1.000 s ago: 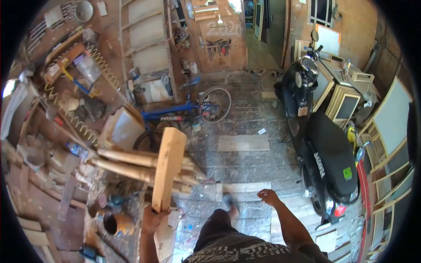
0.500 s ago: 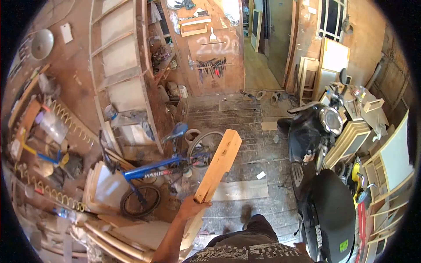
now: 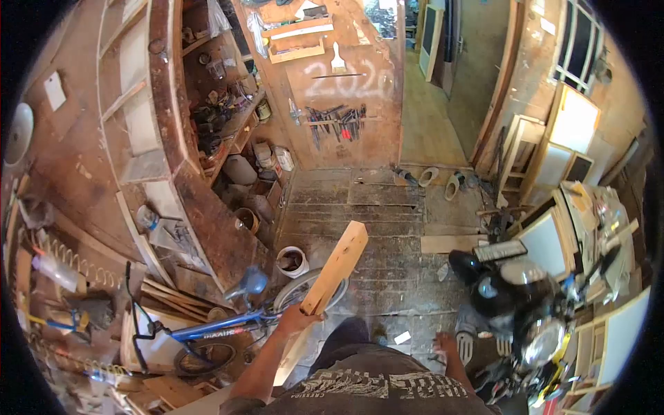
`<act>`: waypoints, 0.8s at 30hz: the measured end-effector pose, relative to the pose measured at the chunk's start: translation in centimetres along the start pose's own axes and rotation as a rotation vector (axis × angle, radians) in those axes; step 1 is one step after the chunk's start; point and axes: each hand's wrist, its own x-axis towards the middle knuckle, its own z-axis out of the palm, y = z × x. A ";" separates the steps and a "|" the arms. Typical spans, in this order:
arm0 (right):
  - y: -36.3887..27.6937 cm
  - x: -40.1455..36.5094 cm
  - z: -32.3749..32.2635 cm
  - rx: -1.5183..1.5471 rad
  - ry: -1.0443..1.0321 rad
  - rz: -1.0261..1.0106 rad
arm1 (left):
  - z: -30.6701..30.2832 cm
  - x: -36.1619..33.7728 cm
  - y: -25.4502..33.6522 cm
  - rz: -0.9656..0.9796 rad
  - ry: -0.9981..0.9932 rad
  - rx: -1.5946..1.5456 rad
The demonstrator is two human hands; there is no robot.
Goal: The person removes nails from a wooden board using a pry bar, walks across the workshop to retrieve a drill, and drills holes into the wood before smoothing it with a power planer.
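Note:
My left hand (image 3: 299,321) is wrapped round a long wooden beam (image 3: 335,268) with a notched edge. The beam slants up and forward from the hand, and its lower end runs down beside my body. Just beyond it lies a blue bicycle (image 3: 218,326), whose wheel is partly covered by the beam. My right hand (image 3: 445,344) hangs low at my side, its fingers apart and nothing in them. To its right stands a black motorcycle (image 3: 508,294).
A white bucket (image 3: 292,261) sits on the plank floor (image 3: 387,238) near the bicycle wheel. Cluttered shelves (image 3: 235,142) line the left, and tools hang on the wooden wall (image 3: 346,152). A doorway stands ahead, with pairs of shoes (image 3: 429,177) before it. Wooden frames (image 3: 546,235) lean at right.
I have moved forward, so the doorway and tool wall look nearer and the motorcycle sits lower in view. The beam has stayed in my left hand. My right hand now shows fully.

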 end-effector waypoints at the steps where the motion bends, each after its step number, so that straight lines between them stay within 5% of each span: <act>1: -12.1 -2.6 4.1 0.152 0.008 0.014 | -0.7 2.3 0.4 -0.014 0.011 -0.021; 3: -23.7 -0.7 6.8 0.096 0.056 -0.030 | -1.0 8.2 -0.3 0.040 0.062 -0.151; 5: -28.1 4.9 7.6 0.045 0.103 -0.077 | -2.0 14.7 -0.3 0.040 0.109 -0.146; 7: -27.1 13.2 3.8 0.306 -0.043 0.116 | -3.4 21.2 0.5 -0.007 0.126 -0.133; 8: -23.6 18.2 0.2 0.865 -0.442 0.344 | -4.1 23.9 1.4 -0.049 0.142 -0.123; 11: -27.9 19.0 3.3 0.065 0.156 0.542 | -7.4 30.3 5.7 -0.109 0.230 -0.064; 17: -37.0 29.9 8.5 -0.383 0.190 0.223 | -11.6 41.2 6.4 -0.231 0.313 -0.026; 18: -41.2 31.6 10.1 -0.519 0.062 0.319 | -11.8 42.4 5.5 -0.251 0.353 0.048; 19: -46.8 32.6 12.5 -0.658 -0.082 0.397 | -11.6 45.7 0.4 -0.249 0.298 -0.034; 20: -49.4 35.1 13.5 -0.877 -0.096 0.237 | -11.3 48.8 -4.2 -0.251 0.243 -0.115; 22: -54.1 40.4 15.1 -1.369 -0.013 -0.085 | -13.0 49.9 -0.1 -0.227 0.213 0.008; 23: -51.6 47.4 14.0 -1.162 0.183 -0.196 | -13.5 50.3 2.5 -0.209 0.198 0.071; 24: -56.8 46.9 16.3 -1.060 0.355 -0.112 | -13.5 51.0 5.1 -0.190 0.171 0.118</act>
